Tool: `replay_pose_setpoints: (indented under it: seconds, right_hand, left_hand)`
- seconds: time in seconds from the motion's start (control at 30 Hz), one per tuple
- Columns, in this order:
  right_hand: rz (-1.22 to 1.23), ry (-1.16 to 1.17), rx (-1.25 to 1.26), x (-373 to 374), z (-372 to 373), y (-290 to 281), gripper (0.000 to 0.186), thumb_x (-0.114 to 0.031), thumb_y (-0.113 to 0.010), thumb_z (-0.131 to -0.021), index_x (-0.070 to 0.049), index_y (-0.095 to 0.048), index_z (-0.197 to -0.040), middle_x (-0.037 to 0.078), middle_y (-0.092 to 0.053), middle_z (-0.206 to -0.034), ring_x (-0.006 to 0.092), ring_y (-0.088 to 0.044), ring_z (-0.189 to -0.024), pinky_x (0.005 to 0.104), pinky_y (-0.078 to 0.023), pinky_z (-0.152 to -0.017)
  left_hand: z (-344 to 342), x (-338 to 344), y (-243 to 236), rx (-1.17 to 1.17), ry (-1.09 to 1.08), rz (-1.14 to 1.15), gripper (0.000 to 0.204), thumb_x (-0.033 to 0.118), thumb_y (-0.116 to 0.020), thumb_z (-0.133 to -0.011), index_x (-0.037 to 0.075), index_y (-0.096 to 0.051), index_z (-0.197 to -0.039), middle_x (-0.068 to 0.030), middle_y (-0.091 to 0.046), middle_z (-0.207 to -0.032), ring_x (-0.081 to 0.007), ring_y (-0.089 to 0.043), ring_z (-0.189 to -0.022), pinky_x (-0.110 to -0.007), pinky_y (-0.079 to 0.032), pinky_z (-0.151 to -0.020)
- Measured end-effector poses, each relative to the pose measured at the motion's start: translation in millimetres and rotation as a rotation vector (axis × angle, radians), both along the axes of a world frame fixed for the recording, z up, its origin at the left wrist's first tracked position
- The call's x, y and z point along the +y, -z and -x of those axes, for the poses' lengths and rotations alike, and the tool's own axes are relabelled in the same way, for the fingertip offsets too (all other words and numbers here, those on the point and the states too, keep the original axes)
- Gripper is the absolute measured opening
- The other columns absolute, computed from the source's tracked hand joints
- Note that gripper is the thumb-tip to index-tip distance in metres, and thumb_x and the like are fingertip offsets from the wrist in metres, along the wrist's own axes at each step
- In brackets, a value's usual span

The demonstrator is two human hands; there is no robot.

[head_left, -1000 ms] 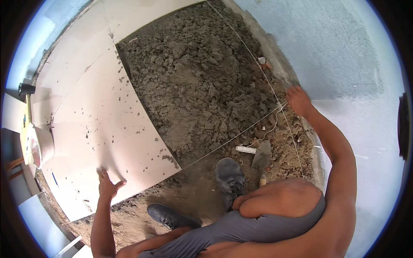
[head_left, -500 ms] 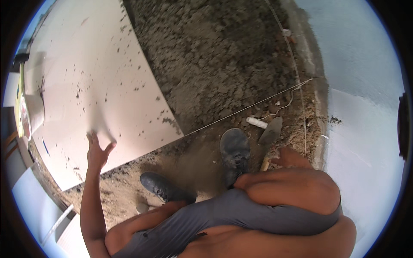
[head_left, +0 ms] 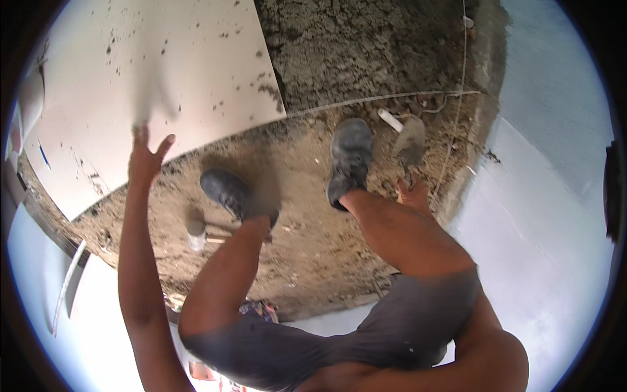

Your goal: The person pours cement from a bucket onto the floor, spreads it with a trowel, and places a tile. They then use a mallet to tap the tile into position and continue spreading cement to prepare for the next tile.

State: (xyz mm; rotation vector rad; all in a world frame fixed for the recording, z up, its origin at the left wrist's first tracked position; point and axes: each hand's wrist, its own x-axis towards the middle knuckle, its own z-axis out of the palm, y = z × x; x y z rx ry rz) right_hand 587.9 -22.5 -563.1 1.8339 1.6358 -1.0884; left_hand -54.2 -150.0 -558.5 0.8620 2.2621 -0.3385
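Note:
My left hand (head_left: 147, 159) is open, fingers spread, over the near edge of a large pale tile (head_left: 196, 59). It holds nothing, and whether the fingertips touch the tile is hard to tell. Dark mortar crumbs dot the tile's surface. At the right, beyond my right knee, my right hand (head_left: 414, 194) is closed around the handle of a trowel (head_left: 411, 140), whose grey, mortar-smeared blade points away from me. Beside the blade lies a white spool of string (head_left: 390, 120).
A bed of dark mortar (head_left: 353, 52) spreads right of the tile. Taut white string (head_left: 366, 99) crosses its near edge. My shoes (head_left: 351, 153) stand on sandy ground. A mallet (head_left: 196, 234) lies by my left leg. A pale blue wall (head_left: 555, 163) borders the right.
The view has shifted, and my legs have straightened from a low squat. My right hand has closed on the trowel's handle. My left hand stays spread at the tile's near edge.

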Motion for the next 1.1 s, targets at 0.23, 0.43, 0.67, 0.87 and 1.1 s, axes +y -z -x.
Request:
replay_pose_setpoints:
  seconds: [0.23,0.43,0.67,0.87,1.1]
  right_hand:
    - [-0.304,-0.614,-0.333,53.2,69.1,-102.1,0.037,-0.023,-0.060,-0.086,0.002,-0.054,-0.112,0.024,-0.062,-0.095,0.0367,-0.064,-0.087,0.0456,-0.052,-0.070]
    - [0.265,-0.885,-0.485,101.6,115.8,-182.8,0.031,-0.019,-0.060,-0.084,-0.003,-0.060,-0.111,0.022,-0.063,-0.108,0.0365,-0.062,-0.101,0.0467,-0.051,-0.082]
    - [0.487,-0.773,-0.427,114.3,5.7,-289.9,0.024,-0.019,-0.058,-0.083,-0.001,-0.062,-0.098,0.021,-0.068,-0.087,0.0335,-0.068,-0.080,0.0450,-0.054,-0.068]
    - [0.734,-0.510,-0.364,137.6,107.7,-376.2,0.029,-0.030,-0.049,-0.091,-0.008,-0.051,-0.072,0.008,-0.046,-0.059,0.0218,-0.042,-0.048,0.0409,-0.033,-0.045]
    - [0.271,-0.724,-0.471,94.0,278.4,-418.7,0.021,-0.027,-0.048,-0.095,-0.006,-0.055,-0.095,0.011,-0.053,-0.065,0.0260,-0.051,-0.048,0.0439,-0.040,-0.042]
  left_hand:
    - [-178.6,-112.2,-132.1,-0.754,-0.427,0.322,0.084,0.050,-0.063,-0.084,-0.006,-0.034,-0.141,-0.0289,-0.052,-0.130,-0.0367,-0.050,-0.123,-0.037,-0.038,-0.103]
    - [-242.6,-175.5,-243.1,-0.991,-1.290,0.070,0.090,0.060,-0.052,-0.088,-0.001,-0.023,-0.147,-0.0208,-0.026,-0.151,-0.0280,-0.026,-0.140,-0.036,-0.022,-0.114]
    - [-343.0,-225.7,-399.8,-0.826,-1.337,-0.174,0.084,0.061,-0.044,-0.090,0.006,-0.022,-0.149,-0.0204,-0.041,-0.143,-0.0292,-0.040,-0.131,-0.038,-0.032,-0.107]
    - [-368.9,-228.3,-500.1,-0.667,-1.418,-0.145,0.079,0.050,-0.045,-0.092,-0.003,-0.021,-0.146,-0.0331,-0.046,-0.132,-0.0413,-0.045,-0.127,-0.040,-0.035,-0.105]
    - [-520.2,-258.4,-477.1,-0.699,-1.397,-0.305,0.080,0.052,-0.047,-0.089,0.000,-0.026,-0.146,-0.0308,-0.049,-0.131,-0.0419,-0.049,-0.122,-0.043,-0.035,-0.104]
